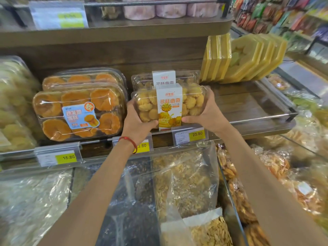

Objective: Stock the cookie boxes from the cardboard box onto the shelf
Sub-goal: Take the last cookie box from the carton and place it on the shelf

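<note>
A clear plastic cookie box [192,102] with a white and orange paper band sits at the front of the wooden shelf [248,103]. My left hand [137,124] grips its left end and my right hand [207,115] grips its right end, thumbs under the front edge. A second, identical cookie box [143,81] stands right behind it, partly hidden. The cardboard box is out of view.
Two clear boxes of orange cakes [78,114] sit to the left on the same shelf. Yellow hexagonal packs [248,57] lean at the back right. Bare shelf lies right of the cookie box. Price tags [190,135] line the shelf edge. Bags of snacks [184,180] fill bins below.
</note>
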Motion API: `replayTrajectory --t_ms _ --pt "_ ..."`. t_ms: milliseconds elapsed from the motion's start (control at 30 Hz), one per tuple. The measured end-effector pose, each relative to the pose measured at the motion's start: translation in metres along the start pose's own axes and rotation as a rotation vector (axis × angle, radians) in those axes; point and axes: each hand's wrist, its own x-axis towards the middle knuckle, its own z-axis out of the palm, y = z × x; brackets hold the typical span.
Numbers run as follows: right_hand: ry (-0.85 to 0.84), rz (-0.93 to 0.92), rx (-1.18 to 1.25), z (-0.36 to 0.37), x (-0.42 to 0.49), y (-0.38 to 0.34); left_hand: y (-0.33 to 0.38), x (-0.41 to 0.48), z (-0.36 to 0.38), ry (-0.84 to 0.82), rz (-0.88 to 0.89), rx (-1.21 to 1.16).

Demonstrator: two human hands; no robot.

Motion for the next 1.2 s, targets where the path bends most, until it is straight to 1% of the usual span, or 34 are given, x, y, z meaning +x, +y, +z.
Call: replayTrajectory --t_ms 67,167,600,700,800,933,1000,1067,1133,1200 --pt "-0.077 -0.005 0.016 -0.006 0.0 -0.002 0.001 0.004 -0.005 -0.029 -0.026 -0.012" --pt "-0.126 -0.032 0.017 -0.01 -0.001 -0.002 0.002 0.005 -0.008 -0.06 -0.032 0.002" --pt "-0.055 -0.005 -0.026 -0.01 -0.002 0.004 0.007 0.003 0.001 -0.017 -0.048 0.098" --pt "-0.038 -0.001 -0.027 -0.007 -0.008 -0.003 0.014 -0.002 0.002 0.022 -0.056 0.131" --pt "0.026 -0.003 -0.053 -0.002 -0.015 -0.009 0.022 -0.012 0.003 0.066 -0.041 0.17" --pt "0.134 0.059 -0.088 0.004 -0.033 -0.028 0.022 -0.024 -0.001 0.072 -0.014 0.162" --pt "0.253 0.07 -0.121 0.017 -0.048 -0.037 0.019 -0.03 -0.006 0.068 0.002 0.155" --pt "0.374 0.037 -0.172 0.04 -0.064 -0.043 0.016 -0.037 -0.011 0.064 0.002 0.132" --pt "0.398 0.02 -0.222 0.07 -0.077 -0.043 0.013 -0.047 -0.017 0.075 0.013 0.115" --pt "0.386 0.037 -0.294 0.098 -0.093 -0.051 0.011 -0.057 -0.027 0.078 0.05 0.107"
